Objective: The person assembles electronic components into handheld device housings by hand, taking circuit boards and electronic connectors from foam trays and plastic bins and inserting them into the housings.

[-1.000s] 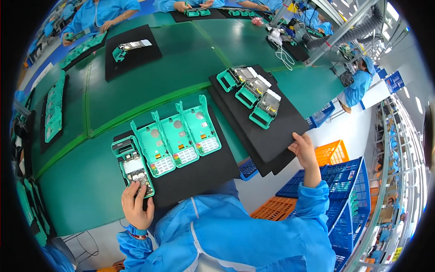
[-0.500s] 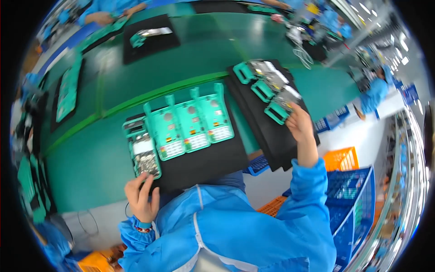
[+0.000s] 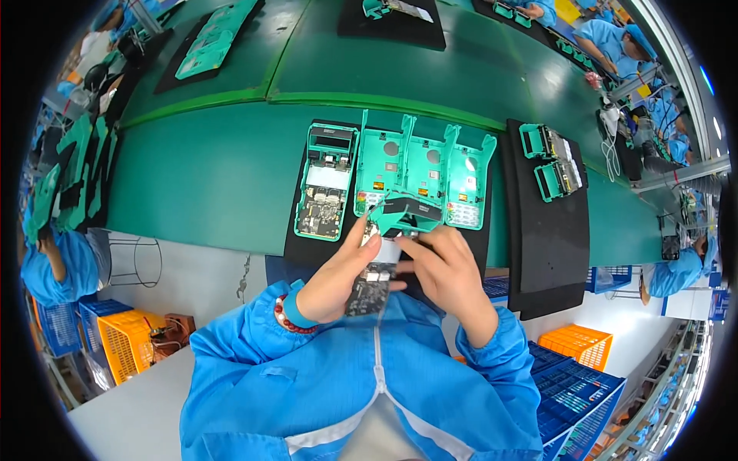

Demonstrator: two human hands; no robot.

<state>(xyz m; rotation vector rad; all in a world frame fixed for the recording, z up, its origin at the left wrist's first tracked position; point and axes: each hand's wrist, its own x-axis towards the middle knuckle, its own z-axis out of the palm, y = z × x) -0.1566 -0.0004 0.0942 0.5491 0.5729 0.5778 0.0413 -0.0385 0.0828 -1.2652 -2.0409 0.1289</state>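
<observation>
In front of my chest, my left hand [image 3: 336,283] grips a circuit board assembly [image 3: 374,283], a dark board with a white patch and a green frame at its upper end. My right hand [image 3: 447,270] closes on the same assembly from the right, with fingers at the frame and others partly hidden behind the board. Just beyond lies a green housing [image 3: 323,192] fitted with a board. To its right, open green housing shells [image 3: 430,173] stand side by side, their lower parts partly covered by the assembly and my hands.
Two more board assemblies [image 3: 557,163] lie on stacked black foam mats [image 3: 550,253] at the right. Another black mat [image 3: 473,250] is under the shells on the green table [image 3: 215,177]. Blue crates [image 3: 576,396] and an orange crate [image 3: 576,346] stand below right.
My right hand has brought one board assembly from the right-hand mat to my chest; two remain there. My left hand has left the fitted housing and now grips that assembly. The view has shifted.
</observation>
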